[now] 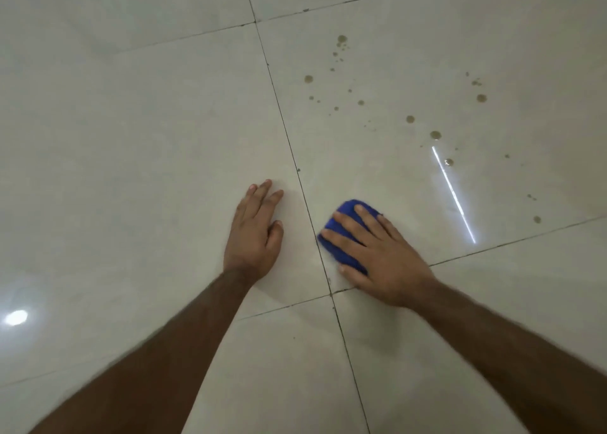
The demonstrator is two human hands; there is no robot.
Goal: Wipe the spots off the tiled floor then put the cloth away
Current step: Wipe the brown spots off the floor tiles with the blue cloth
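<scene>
A folded blue cloth [341, 218] lies on the pale tiled floor [147, 131], just right of a dark grout line. My right hand [377, 253] presses flat on top of it, fingers spread over the cloth. My left hand [254, 233] rests palm down on the neighbouring tile to the left, holding nothing. Several brownish spots [435, 134] dot the tile beyond the cloth, spreading from the upper middle [342, 38] to the right edge [537, 219].
Dark grout lines [289, 137] cross the floor and meet just below my right hand. A bright strip of reflected light [453, 193] lies among the spots, and another glare patch [15, 317] sits at the far left.
</scene>
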